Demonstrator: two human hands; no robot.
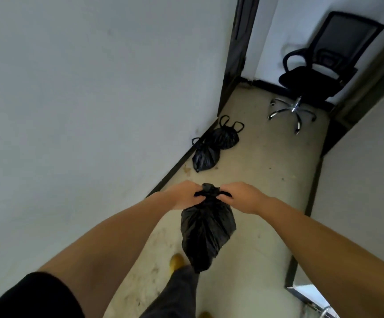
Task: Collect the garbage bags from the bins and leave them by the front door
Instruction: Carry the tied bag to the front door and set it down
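Note:
A full black garbage bag (pixel 207 230) hangs in front of me over the hallway floor. My left hand (pixel 184 195) grips its left tie handle and my right hand (pixel 240 196) grips its right one, with the knotted top between them. Two more tied black bags lie on the floor against the left wall: a nearer bag (pixel 204 157) and a farther bag (pixel 225 136), touching each other.
A black office chair (pixel 317 74) on a chrome star base stands at the hall's far end, right of a dark door frame (pixel 234 53). White walls close in on both sides. My leg and yellow shoe (pixel 176 261) are below the hanging bag.

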